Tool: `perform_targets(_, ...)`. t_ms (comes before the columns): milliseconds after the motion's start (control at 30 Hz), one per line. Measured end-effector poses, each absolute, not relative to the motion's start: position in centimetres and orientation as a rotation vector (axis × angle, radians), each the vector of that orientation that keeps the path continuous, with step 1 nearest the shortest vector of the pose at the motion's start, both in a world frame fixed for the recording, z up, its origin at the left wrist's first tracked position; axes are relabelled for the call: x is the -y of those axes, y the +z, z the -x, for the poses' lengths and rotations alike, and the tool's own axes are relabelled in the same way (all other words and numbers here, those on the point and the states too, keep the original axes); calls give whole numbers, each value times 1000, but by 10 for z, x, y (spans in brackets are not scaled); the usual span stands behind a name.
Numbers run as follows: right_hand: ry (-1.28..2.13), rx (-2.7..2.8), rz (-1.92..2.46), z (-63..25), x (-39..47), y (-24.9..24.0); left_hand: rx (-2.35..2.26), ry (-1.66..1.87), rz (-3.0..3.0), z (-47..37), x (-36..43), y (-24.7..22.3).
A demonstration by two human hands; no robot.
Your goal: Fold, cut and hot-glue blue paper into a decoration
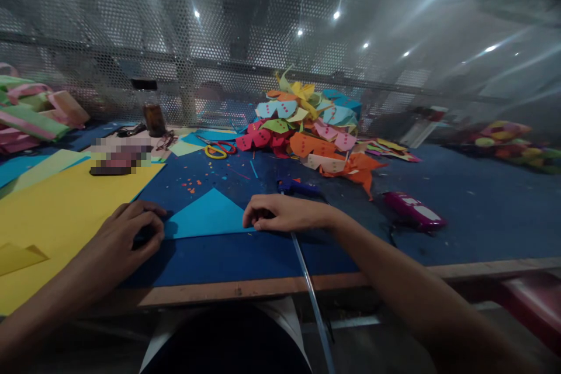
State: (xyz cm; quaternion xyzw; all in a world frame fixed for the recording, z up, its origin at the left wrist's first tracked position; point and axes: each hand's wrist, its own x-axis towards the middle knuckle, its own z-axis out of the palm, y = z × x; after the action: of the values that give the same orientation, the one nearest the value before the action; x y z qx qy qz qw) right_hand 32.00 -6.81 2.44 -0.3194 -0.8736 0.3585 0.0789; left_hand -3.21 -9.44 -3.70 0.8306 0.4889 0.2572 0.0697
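A folded blue paper triangle [210, 216] lies on the blue tabletop, its point facing away and its long edge toward me. Curled at its right corner, my right hand [274, 213] presses on the paper with its fingertips. My left hand [138, 231] rests at the left corner, fingers bent and thumb apart, nothing held in it. Large yellow sheets [65, 216] lie under and beside my left forearm. Just behind my right hand is a blue glue gun [300, 187], with a clear stick running under the hand and over the table edge.
Folded colourful paper shapes [315, 128] are piled at the back centre. Scissors [217, 151] lie left of them, near a dark-lidded jar [153, 111]. A purple case [414, 210] sits to the right. The wooden table edge [219, 292] runs in front.
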Motion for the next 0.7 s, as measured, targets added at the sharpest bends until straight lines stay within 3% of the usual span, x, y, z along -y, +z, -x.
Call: perform_targets(700, 1054, 2628, 947, -320, 68, 25, -1487, 857, -2345, 36, 95, -37)
